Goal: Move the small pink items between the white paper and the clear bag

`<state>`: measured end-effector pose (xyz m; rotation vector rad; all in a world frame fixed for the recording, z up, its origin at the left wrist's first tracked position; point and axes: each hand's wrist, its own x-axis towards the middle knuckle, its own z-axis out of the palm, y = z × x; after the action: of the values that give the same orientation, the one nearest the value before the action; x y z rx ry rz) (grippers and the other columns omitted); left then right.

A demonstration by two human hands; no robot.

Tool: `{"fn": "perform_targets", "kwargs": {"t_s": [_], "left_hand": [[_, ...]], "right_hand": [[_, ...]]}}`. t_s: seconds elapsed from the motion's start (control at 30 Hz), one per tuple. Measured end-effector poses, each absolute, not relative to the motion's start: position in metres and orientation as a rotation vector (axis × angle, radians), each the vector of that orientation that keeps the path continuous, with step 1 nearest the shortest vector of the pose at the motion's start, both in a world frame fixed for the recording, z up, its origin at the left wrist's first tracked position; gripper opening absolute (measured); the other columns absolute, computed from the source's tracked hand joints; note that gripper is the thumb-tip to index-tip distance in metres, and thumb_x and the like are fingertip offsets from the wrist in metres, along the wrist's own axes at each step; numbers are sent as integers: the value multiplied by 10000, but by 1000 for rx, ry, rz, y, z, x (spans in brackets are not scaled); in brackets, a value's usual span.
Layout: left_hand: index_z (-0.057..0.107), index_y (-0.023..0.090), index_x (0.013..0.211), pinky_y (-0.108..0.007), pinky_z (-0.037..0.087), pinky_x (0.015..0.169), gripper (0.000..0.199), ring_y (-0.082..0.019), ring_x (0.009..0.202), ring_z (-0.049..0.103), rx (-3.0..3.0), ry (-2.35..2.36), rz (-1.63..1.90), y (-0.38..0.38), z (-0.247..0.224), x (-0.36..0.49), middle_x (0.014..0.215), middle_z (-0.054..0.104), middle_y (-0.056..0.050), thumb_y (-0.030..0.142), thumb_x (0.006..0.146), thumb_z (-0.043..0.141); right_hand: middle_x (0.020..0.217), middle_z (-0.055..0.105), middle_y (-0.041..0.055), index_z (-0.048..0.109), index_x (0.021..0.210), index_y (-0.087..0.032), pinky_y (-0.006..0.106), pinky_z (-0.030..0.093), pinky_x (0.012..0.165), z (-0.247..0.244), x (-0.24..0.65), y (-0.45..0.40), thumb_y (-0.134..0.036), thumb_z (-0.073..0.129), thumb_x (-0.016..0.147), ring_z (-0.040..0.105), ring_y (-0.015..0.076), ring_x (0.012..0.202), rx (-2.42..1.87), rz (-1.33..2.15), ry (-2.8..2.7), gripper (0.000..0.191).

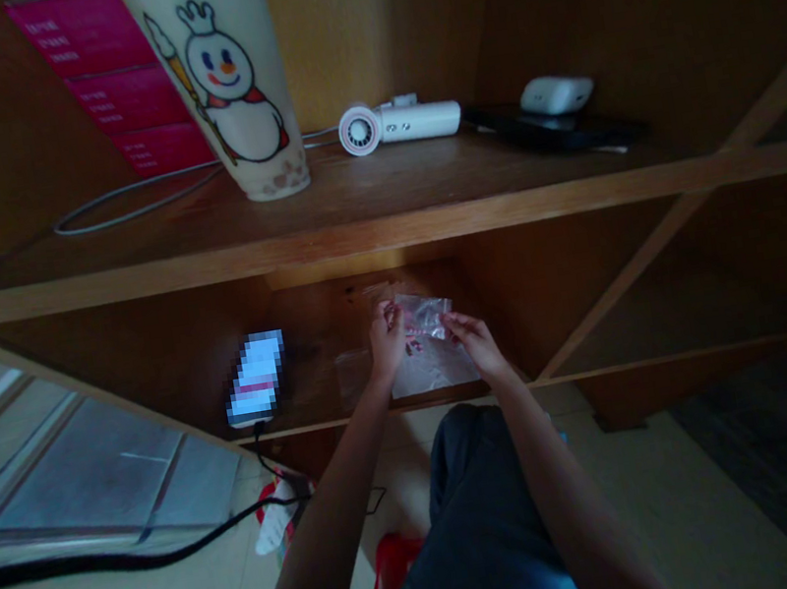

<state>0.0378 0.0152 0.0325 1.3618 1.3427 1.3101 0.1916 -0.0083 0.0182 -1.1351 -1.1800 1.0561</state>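
**Phone:** We are seeing a phone [255,378] lying on the wooden counter [295,428], its lit screen blurred, and a black cable [261,450] is running from it over the front edge.

**Left hand:** Our left hand [386,343] is reaching in from the near side, and its fingers [389,313] are pressing together, pinching the left side of the bag.

**Bag:** A clear plastic bag [427,317] is lying on the counter between both hands, with small pink pieces [414,339] inside. Another thin plastic sheet [354,375] is lying just left of it.

**Right hand:** Our right hand [476,346] is touching the bag from the right, its fingers [452,325] pinching the crumpled top edge.

**Shelf above:** Over the hands, a wooden shelf [354,236] is carrying a tall printed cup [218,83] and a white handheld fan [400,122].

**Risk:** We are judging that the thin plastic could be slipping from the fingers, because it is smooth. If the bag is tilting, the pink pieces could be spilling onto the counter. A pulling arm could also be catching the black cable and dragging the phone.
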Motion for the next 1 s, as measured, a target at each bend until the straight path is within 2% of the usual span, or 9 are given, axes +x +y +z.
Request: {"fn": "perform_targets", "kwargs": {"t_s": [0.1, 0.17, 0.2, 0.27, 0.33, 0.53, 0.63, 1.0], "left_hand": [[417, 190, 1134, -330, 479, 814, 349, -181, 924, 606, 1620, 1570, 1386, 6, 41, 40, 1011, 618, -79, 350, 831, 484], [455, 196, 1113, -363, 409, 919, 352, -206, 1067, 528, 1829, 1698, 1398, -3, 49, 42, 1115, 575, -91, 363, 809, 518], [492, 201, 1072, -370, 391, 933, 313, -210, 1074, 517, 1928, 1723, 1363, -8, 53, 44, 1106, 577, -84, 371, 810, 515], [558, 209, 948, -345, 396, 912, 222, -193, 1005, 546, 2097, 1668, 1241, -16, 59, 48, 1006, 614, -56, 381, 830, 483], [581, 212, 887, -301, 424, 848, 231, -172, 911, 581, 2183, 1592, 1141, -21, 62, 53, 920, 639, -38, 399, 845, 453], [603, 215, 906, -236, 459, 676, 244, -152, 769, 636, 2131, 1547, 1032, -21, 64, 59, 841, 682, -21, 402, 848, 457], [611, 206, 903, -223, 471, 666, 219, -143, 755, 649, 2035, 1545, 1027, -19, 64, 58, 837, 696, -22, 365, 848, 471], [626, 180, 866, -228, 515, 674, 179, -140, 746, 665, 1868, 1382, 1131, -13, 59, 50, 834, 704, -35, 322, 810, 534]], "right_hand": [[541, 527, -24, 632, 696, -161, 214, 319, 486, 19, 192, -11, -519, 627, 672, 407, 84, 488, -1114, 1051, -1186, 359], [522, 508, -27, 623, 702, -159, 211, 312, 463, 19, 191, -12, -508, 623, 682, 388, 80, 465, -1100, 1016, -1176, 349], [511, 496, -30, 618, 702, -159, 209, 307, 450, 19, 191, -12, -502, 618, 688, 380, 78, 452, -1095, 998, -1172, 344], [488, 474, -38, 609, 702, -159, 202, 298, 425, 18, 189, -11, -481, 607, 700, 364, 74, 426, -1089, 969, -1162, 323], [478, 469, -43, 608, 699, -160, 199, 298, 409, 17, 187, -10, -443, 609, 699, 359, 70, 406, -1090, 931, -1165, 283], [565, 576, -14, 642, 742, -161, 211, 376, 443, 17, 180, -13, -349, 626, 672, 455, 88, 446, -1056, 902, -1218, 201], [608, 614, 2, 667, 809, -162, 220, 398, 460, 20, 178, -15, -365, 618, 688, 494, 99, 474, -1047, 951, -1226, 241], [623, 630, 16, 668, 786, -170, 236, 423, 513, 25, 177, -13, -385, 591, 711, 536, 125, 543, -1081, 897, -1339, 240]]}}
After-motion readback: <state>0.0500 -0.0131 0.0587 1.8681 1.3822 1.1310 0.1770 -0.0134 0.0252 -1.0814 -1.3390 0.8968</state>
